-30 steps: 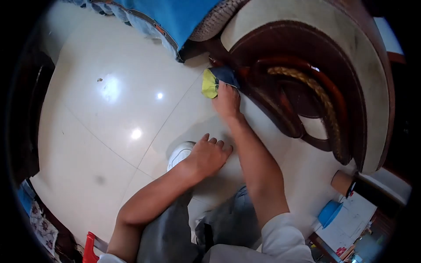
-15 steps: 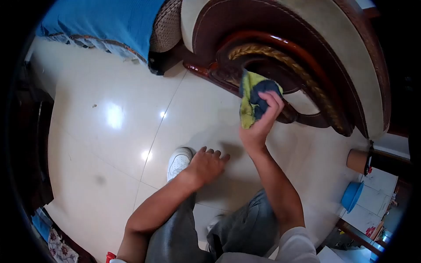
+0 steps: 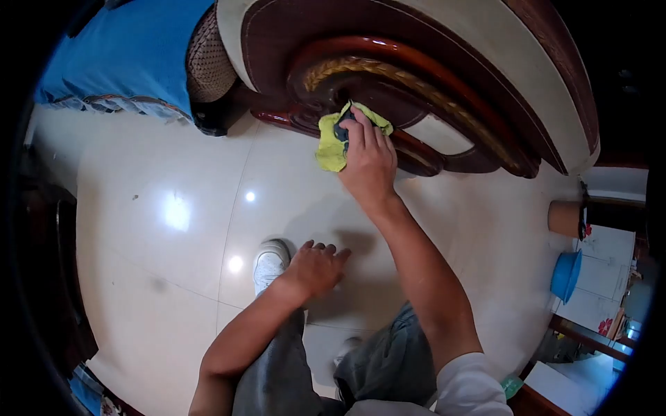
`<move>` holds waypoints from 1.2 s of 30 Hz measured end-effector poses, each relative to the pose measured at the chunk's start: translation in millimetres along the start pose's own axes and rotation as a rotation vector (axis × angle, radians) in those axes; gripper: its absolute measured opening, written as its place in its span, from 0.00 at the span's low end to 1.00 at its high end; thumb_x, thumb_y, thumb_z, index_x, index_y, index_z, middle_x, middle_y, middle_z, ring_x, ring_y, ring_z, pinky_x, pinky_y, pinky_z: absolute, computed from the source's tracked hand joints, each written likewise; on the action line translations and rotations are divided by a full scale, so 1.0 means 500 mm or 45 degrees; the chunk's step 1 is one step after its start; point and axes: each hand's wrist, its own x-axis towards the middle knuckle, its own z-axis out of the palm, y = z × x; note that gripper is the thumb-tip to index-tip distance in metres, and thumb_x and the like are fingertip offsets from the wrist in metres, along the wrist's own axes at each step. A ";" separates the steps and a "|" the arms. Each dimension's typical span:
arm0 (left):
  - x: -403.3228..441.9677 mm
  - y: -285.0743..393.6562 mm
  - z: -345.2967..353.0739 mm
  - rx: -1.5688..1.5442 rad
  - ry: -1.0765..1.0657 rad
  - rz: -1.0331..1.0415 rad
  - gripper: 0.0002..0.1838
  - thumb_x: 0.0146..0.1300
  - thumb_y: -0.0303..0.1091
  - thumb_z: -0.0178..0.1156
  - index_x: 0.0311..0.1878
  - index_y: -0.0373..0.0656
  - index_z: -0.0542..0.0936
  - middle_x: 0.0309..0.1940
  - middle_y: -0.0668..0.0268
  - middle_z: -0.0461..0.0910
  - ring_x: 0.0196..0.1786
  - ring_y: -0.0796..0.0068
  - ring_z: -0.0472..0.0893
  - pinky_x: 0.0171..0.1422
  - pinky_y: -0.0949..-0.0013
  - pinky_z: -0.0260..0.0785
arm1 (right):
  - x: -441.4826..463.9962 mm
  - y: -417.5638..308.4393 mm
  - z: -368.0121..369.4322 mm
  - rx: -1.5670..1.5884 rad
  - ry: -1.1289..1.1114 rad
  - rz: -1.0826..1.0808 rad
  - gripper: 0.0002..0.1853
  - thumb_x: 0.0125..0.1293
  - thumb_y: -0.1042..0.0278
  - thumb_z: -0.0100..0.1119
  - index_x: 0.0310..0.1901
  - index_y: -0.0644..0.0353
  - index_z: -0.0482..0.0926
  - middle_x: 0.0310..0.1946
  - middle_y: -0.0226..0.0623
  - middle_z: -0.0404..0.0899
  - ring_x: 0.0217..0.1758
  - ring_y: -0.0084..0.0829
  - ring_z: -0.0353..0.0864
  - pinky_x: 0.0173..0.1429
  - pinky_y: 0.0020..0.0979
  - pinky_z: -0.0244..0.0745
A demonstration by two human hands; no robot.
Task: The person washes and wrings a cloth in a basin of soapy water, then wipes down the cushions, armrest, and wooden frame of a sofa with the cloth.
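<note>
My right hand (image 3: 372, 156) grips a yellow-green and dark grey cleaning cloth (image 3: 331, 154), its fingers bent over the bunched part. The cloth lies against the carved wooden panel (image 3: 388, 82) on the end of a brown and cream sofa arm (image 3: 479, 41). A loose flap of it hangs down at the left of the hand. Lower in the view, my left hand (image 3: 316, 269) rests near my knee, holding nothing, with its fingers apart and pointing over the floor.
A sofa seat with a blue cover (image 3: 132, 55) stands at upper left. Glossy tiles (image 3: 159, 243) make up the floor, with my white shoe (image 3: 270, 263) on them. At right are a brown bin (image 3: 565, 218), a blue basin (image 3: 567, 276) and a white cabinet (image 3: 603, 277).
My right hand has moved up and left with the cloth, which now presses on the carved panel. My left hand stays by my knee. The view has shifted slightly.
</note>
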 end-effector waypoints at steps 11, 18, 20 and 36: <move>0.039 -0.002 0.028 0.064 0.126 0.097 0.31 0.65 0.45 0.68 0.69 0.45 0.75 0.52 0.55 0.86 0.53 0.53 0.86 0.66 0.52 0.74 | -0.096 0.144 -0.140 -0.073 -0.114 0.098 0.16 0.54 0.66 0.73 0.44 0.51 0.78 0.54 0.29 0.87 0.44 0.40 0.84 0.53 0.42 0.78; 0.044 0.007 0.031 0.079 0.081 0.105 0.31 0.65 0.45 0.68 0.68 0.45 0.74 0.50 0.56 0.86 0.53 0.53 0.86 0.65 0.51 0.74 | -0.293 0.321 -0.207 -0.285 -0.322 1.228 0.25 0.58 0.63 0.72 0.57 0.53 0.76 0.47 0.45 0.87 0.48 0.50 0.87 0.54 0.47 0.80; 0.055 0.007 0.030 0.084 -0.069 0.064 0.31 0.65 0.45 0.67 0.69 0.45 0.74 0.51 0.56 0.86 0.54 0.53 0.86 0.66 0.51 0.74 | -0.314 0.341 -0.221 -0.109 -0.185 1.407 0.26 0.59 0.63 0.71 0.59 0.58 0.75 0.46 0.46 0.87 0.48 0.47 0.87 0.56 0.45 0.80; 0.072 0.047 0.011 -0.149 0.040 0.217 0.28 0.67 0.42 0.65 0.69 0.44 0.74 0.56 0.52 0.84 0.59 0.50 0.83 0.67 0.50 0.73 | -0.060 0.089 -0.348 1.773 1.366 1.439 0.18 0.73 0.55 0.45 0.48 0.58 0.80 0.46 0.36 0.85 0.46 0.37 0.84 0.52 0.42 0.80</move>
